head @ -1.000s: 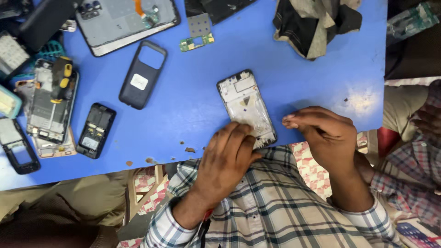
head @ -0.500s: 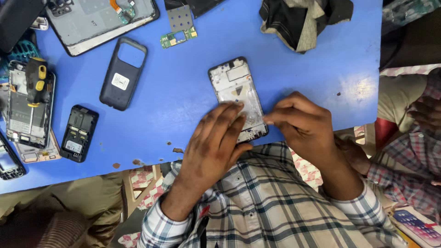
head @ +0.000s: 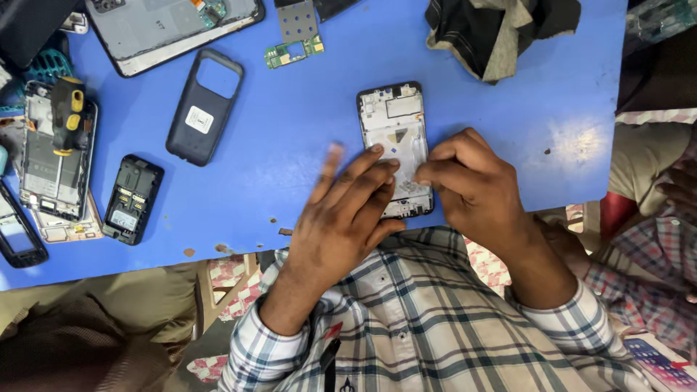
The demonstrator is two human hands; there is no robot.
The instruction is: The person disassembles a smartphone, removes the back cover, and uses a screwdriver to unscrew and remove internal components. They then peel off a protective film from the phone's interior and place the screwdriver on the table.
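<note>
Phone frame (head: 393, 138), stripped down to its pale inner chassis with a dark rim, lies flat on the blue table (head: 305, 138), near the edge closest to the person, its long side pointing away from them. Both hands have closed in on it since a second ago: back then the right hand (head: 475, 181) was off to the side of the frame and the left hand (head: 345, 214) sat at its lower corner, and now they meet over its lower half. The left hand lies spread, fingers extended and loosely apart, fingertips pressing the frame's lower left part and pinning it to the table rather than gripping it. The right hand is curled with thumb and forefinger pinched together right at the frame's lower right edge; whether something small sits between them I cannot tell. The frame itself has turned a little and now lies squarer to the person, which reads as steadying with one hand while the other picks at a detail.

Further off on the table sit a dark phone back cover (head: 205, 105), a small black handset body (head: 133, 197), an opened phone with a yellow-and-black tool on it (head: 56, 156), a green circuit board (head: 294, 52) and a dark crumpled cloth (head: 501, 33). Another person's checked sleeve (head: 657, 261) shows at the right
</note>
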